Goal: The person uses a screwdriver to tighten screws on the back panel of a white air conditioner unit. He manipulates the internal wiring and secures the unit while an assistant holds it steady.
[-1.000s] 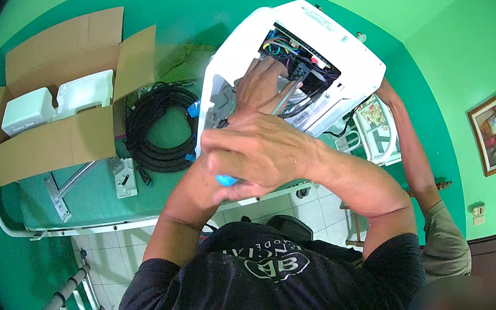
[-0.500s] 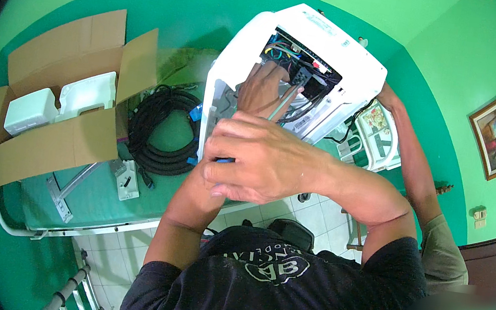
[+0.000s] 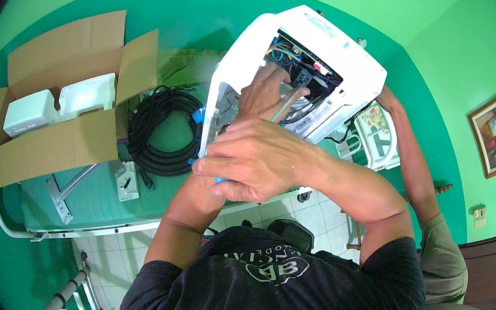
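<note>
A white appliance housing like an air conditioner unit has an opening full of coloured wires and a grey terminal block. My left hand reaches into this opening. Its fingers curl beside the block, and what they hold is partly hidden. Above my left forearm, my right hand is closed round the blue handle of a screwdriver. The screwdriver's shaft slants up past my left thumb toward the block; its tip is hard to make out. A co-worker's hand is at the housing's right side.
Left on the green-topped bed stands an open cardboard box with white foam-like pieces. Beside it lie a coil of black hose, a metal bracket and a small white tray. A white rack is behind the housing.
The housing has shifted slightly to the right. My right hand's fingers have moved round the screwdriver handle, now covering more of it. My left hand stays inside the opening.
</note>
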A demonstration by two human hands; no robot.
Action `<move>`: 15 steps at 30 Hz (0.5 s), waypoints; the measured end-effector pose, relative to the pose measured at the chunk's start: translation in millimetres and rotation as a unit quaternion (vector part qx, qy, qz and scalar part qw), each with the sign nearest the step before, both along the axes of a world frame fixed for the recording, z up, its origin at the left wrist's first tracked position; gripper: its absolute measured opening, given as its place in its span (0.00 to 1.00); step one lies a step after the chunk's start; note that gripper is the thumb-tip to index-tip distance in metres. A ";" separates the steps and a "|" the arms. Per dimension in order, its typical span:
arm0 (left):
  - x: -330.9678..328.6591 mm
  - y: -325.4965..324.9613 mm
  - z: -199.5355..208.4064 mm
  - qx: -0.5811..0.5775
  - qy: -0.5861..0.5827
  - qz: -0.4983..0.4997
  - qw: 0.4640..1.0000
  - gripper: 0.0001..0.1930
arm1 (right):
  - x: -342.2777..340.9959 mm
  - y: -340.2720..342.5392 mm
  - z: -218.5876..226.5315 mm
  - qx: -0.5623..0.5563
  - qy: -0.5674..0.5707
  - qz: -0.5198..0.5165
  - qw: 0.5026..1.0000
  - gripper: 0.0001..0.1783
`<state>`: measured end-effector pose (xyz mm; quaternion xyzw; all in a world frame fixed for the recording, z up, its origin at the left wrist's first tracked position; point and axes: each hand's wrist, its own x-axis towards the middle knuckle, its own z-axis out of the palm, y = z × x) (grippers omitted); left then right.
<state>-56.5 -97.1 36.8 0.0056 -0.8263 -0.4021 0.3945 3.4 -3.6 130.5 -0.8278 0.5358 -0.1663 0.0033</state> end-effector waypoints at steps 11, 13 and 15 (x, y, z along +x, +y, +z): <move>3.4 1.5 5.9 0.001 -0.024 0.000 1.000 0.23 | 1.8 -5.1 -14.4 -0.027 0.018 -0.031 0.999 0.18; 5.8 -2.6 10.4 -0.014 -0.030 0.007 0.999 0.24 | 6.9 -3.8 -7.4 -0.026 0.027 -0.038 0.999 0.18; 4.8 -2.0 10.3 -0.029 -0.031 0.000 0.999 0.24 | 11.1 0.0 -4.6 -0.034 0.021 -0.042 0.998 0.18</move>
